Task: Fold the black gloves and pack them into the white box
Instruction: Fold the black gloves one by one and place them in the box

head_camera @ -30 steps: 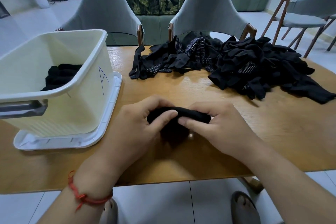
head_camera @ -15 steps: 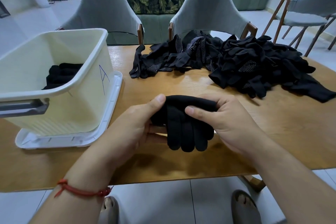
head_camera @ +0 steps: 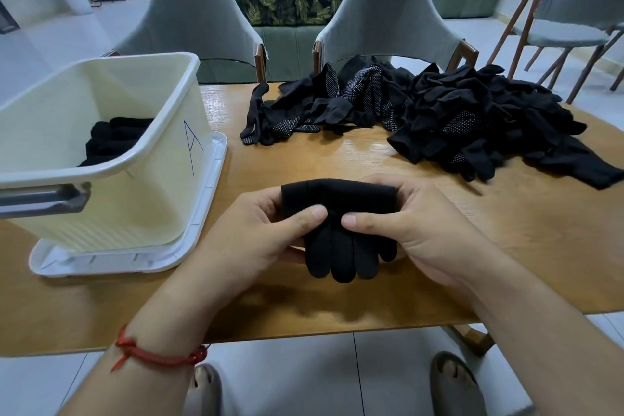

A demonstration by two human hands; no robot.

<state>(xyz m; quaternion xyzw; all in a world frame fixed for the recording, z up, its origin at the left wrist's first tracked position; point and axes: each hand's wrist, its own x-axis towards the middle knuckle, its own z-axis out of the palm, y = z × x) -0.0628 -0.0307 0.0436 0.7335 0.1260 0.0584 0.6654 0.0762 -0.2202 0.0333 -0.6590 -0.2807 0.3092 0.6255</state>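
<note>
White box holds black gloves; lid beneath

Bright, even indoor light, daylight look from far right. Soft glare on counter beside glove pile. Diffuse shadow at near edge under held glove. Blacks crushed, fold detail faint. Focus sharp. Wide-angle bowing: white box left, chair far right.
</note>
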